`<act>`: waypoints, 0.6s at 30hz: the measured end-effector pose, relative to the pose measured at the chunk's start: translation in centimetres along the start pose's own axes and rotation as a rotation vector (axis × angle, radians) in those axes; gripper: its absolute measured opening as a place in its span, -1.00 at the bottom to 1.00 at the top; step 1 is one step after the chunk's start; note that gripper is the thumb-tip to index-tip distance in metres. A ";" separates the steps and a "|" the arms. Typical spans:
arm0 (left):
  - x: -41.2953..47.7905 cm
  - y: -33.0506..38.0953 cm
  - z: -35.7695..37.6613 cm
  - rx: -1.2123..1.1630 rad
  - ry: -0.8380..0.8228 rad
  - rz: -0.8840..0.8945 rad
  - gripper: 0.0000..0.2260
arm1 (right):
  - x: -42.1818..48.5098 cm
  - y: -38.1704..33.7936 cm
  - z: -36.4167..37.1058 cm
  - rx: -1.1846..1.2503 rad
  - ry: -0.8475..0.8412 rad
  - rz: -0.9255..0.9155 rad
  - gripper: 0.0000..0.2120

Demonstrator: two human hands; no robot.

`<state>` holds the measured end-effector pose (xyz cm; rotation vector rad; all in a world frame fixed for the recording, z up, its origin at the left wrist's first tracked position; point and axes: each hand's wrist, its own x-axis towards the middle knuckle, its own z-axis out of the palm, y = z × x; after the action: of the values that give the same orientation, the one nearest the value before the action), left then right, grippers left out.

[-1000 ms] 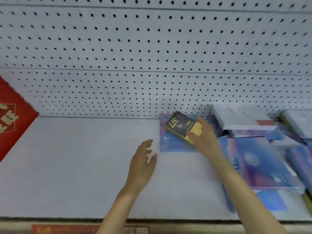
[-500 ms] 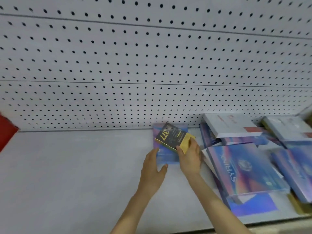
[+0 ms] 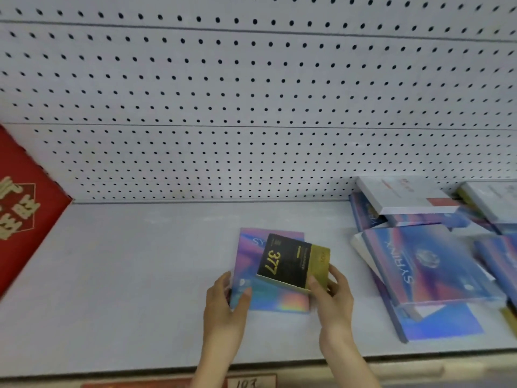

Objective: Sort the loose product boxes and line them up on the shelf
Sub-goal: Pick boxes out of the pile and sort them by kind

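Black-gold box [image 3: 291,261] tilts over flat holographic box [image 3: 268,301].

One wide head view looks forward and slightly down, close over the shelf [image 3: 112,275], facing the pegboard [image 3: 251,93]

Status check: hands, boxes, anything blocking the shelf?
Left hand grips holographic box edge. Right hand holds black-and-gold box over it. Loose box pile crowds right side.

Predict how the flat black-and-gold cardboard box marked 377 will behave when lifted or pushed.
Probably stiff: the black-and-gold box keeps straight edges though the right hand pinches only its gold end. Likely light, since that fingertip pinch seems to raise it. Flat, it should slide, not roll, over the glossy holographic blue-pink box beneath, which the left hand grips.
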<state>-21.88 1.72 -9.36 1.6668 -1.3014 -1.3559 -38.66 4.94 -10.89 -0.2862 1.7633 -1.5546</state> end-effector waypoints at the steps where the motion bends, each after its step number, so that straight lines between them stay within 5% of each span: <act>1: -0.1 0.3 -0.2 0.035 -0.012 -0.003 -0.78 | -0.1 -0.4 -0.4 0.026 0.001 -0.022 -0.61; 6: 0.2 1.3 -1.0 0.110 0.030 0.124 -0.46 | -1.7 -2.7 -1.8 -0.002 -0.162 -0.171 -0.74; 11: -0.6 1.2 -1.7 0.038 -0.112 0.170 -0.71 | -3.4 -3.1 -1.2 -0.008 -0.328 -0.173 -0.85; 15: -1.7 0.1 -3.9 -0.104 -0.272 0.054 -0.82 | -3.8 -2.5 -0.3 -0.073 -0.418 -0.133 -0.75; 18: -1.9 -0.6 -6.0 -0.182 -0.098 0.036 -0.91 | -2.6 -1.8 0.2 -0.156 -0.352 -0.147 -0.88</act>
<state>-15.98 3.01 -7.52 1.4646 -1.2167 -1.5035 -37.32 5.95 -8.22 -0.7346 1.6121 -1.3682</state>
